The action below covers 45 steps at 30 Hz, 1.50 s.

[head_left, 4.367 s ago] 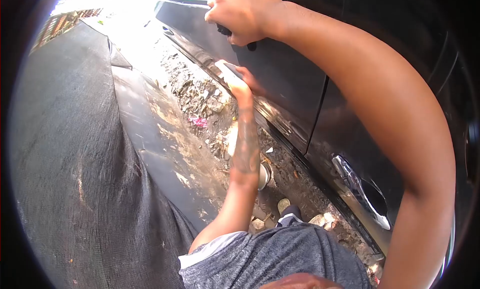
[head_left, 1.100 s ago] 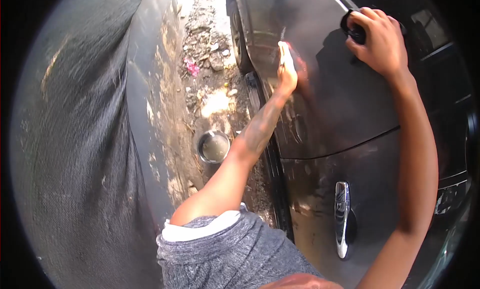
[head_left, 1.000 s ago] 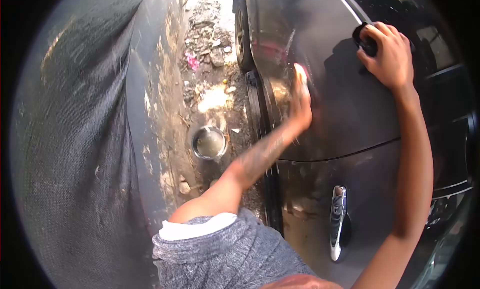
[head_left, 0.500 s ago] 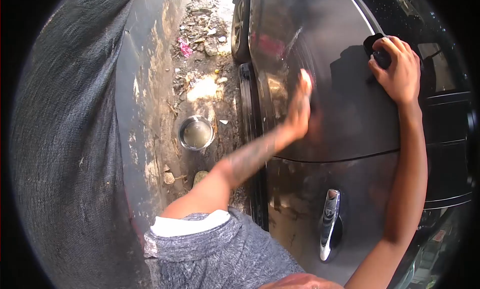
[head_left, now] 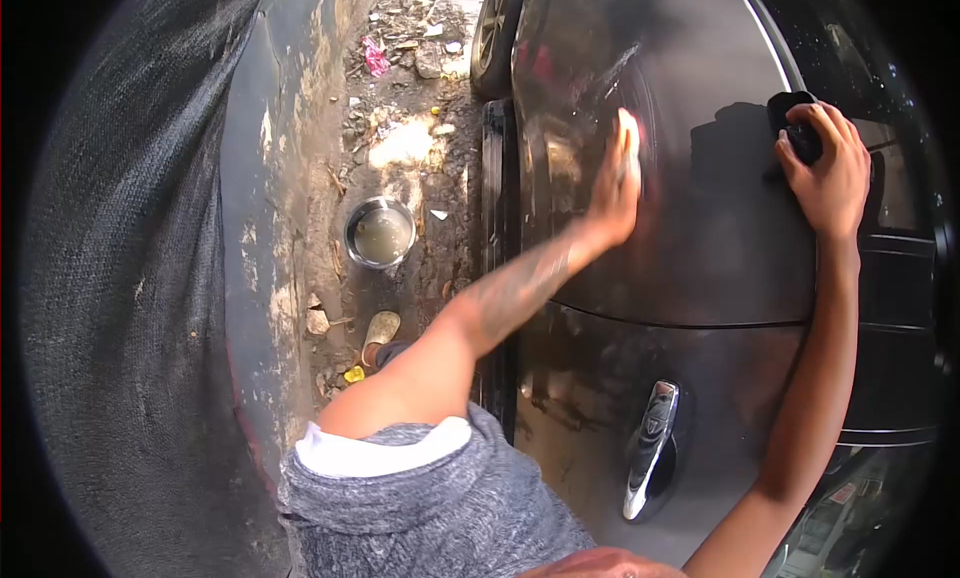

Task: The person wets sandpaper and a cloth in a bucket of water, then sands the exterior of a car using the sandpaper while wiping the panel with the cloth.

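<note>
My left hand (head_left: 618, 183) lies flat against the dark car door (head_left: 700, 248), its fingers stretched out and seen edge-on. The palm faces the paint, so I cannot make out whether anything thin is under it. Up and to the right, my right hand (head_left: 832, 168) has its fingers curled round the black side mirror (head_left: 800, 133). Pale streaks (head_left: 625, 66) show on the dark panel just beyond my left fingertips. A chrome door handle (head_left: 652, 448) sits lower on the rear part of the car side.
A metal bowl of cloudy water (head_left: 381, 233) stands on the littered ground between car and peeling wall (head_left: 265, 228). My shoe (head_left: 382, 330) is close below it. Dark netting (head_left: 130, 278) hangs at left. The wheel (head_left: 495, 38) is at the top.
My left hand has slid slightly forward and stays on the panel. My right hand is still on the mirror. The view has shifted, bringing more of my shoe into sight.
</note>
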Available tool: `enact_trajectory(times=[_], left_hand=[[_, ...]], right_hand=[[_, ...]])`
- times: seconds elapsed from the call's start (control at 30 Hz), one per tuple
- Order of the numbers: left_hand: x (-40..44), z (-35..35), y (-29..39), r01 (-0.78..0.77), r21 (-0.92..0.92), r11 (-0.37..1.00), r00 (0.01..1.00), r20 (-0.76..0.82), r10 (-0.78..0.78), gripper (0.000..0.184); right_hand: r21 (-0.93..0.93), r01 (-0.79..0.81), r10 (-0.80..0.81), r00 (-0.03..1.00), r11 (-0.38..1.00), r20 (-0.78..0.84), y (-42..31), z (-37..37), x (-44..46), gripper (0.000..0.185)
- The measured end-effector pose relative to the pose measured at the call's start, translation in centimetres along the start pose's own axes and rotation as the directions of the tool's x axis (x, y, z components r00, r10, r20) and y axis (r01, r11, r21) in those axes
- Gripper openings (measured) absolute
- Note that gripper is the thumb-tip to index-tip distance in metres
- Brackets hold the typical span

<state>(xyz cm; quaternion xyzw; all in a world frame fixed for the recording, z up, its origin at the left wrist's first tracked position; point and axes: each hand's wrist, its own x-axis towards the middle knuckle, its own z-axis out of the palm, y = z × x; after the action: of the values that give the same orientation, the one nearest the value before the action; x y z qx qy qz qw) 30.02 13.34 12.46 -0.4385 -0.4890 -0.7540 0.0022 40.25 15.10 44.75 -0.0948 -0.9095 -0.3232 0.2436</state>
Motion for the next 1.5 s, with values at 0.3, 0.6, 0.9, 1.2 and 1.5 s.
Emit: enact_trajectory(times=[0.3, 0.6, 0.9, 1.2, 1.5], left_hand=[[3.2, 0.1, -2.6, 0.077, 0.003, 0.997, 0.997, -0.003, -0.077, 0.058], [6.2, -1.5, -0.3, 0.021, 0.024, 0.999, 0.997, 0.080, -0.023, 0.058], [7.9, -1.2, -2.6, 0.106, -0.148, 0.983, 0.979, 0.191, -0.077, 0.059], [6.4, -1.0, -0.2, -0.107, -0.143, 0.984, 0.994, 0.001, 0.108, 0.059], [-1.6, -2.1, 6.0, -0.159, -0.082, 0.984, 0.972, 0.163, 0.171, 0.061]], right_hand=[[0.004, -0.005, 0.005, 1.000, 1.000, 0.005, 0.0, 0.1, 0.0, 0.025], [-0.003, -0.023, 0.023, 0.999, 1.000, 0.035, 0.0, -0.1, 0.3, 0.023], [-0.019, -0.022, 0.023, 1.000, 1.000, 0.021, 0.1, 0.0, 0.4, 0.024], [0.003, -0.027, 0.027, 0.999, 1.000, 0.026, 0.2, 0.2, -0.3, 0.024], [-0.059, 0.000, 0.002, 0.999, 0.998, 0.041, 0.9, 0.4, -0.6, 0.025]])
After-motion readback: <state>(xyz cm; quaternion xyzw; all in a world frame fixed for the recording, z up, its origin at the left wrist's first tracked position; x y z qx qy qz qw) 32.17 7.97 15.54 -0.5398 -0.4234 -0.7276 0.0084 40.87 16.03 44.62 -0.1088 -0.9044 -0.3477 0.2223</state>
